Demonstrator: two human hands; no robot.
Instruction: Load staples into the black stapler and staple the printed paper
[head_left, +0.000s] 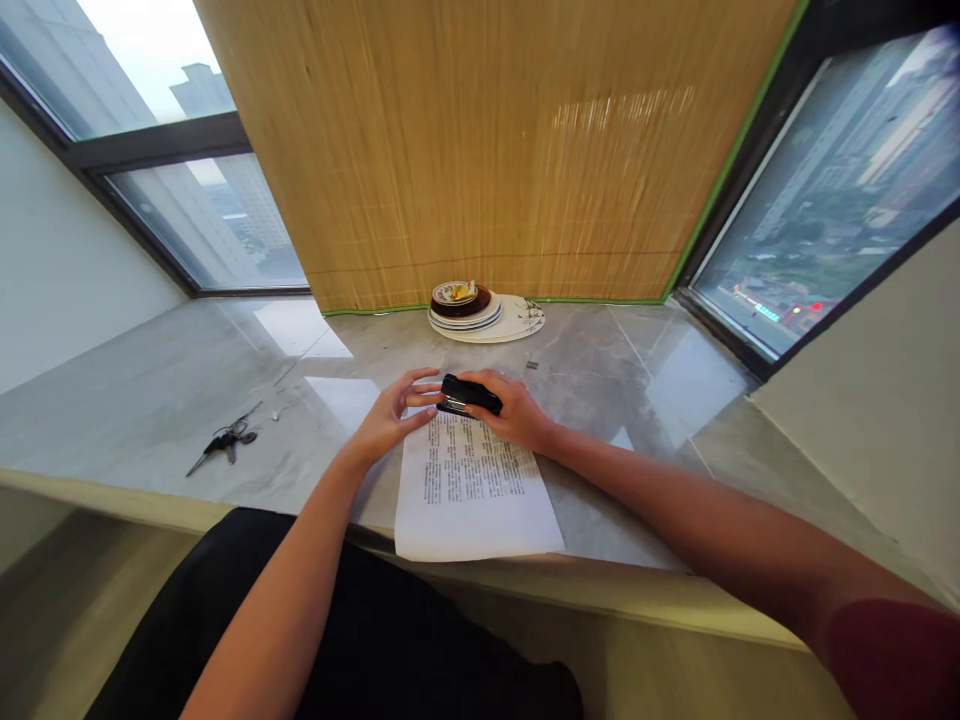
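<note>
A black stapler [471,394] sits over the far end of a printed sheet of paper [480,500]. My right hand [517,408] is wrapped round the stapler's right end. Close by on its left, my left hand [397,412] has its fingers apart, the tips near the stapler's front end; whether they touch it I cannot tell. The paper lies on the grey stone ledge, its near edge reaching the ledge's front. Just beyond the stapler, a small strip of staples [532,365] rests on the stone.
A bunch of keys [225,440] lies on the ledge [135,400] to the left. At the back, stacked plates [465,318] stand on an oval white board [521,320] against a bamboo blind [480,150]. Windows flank the blind on both sides.
</note>
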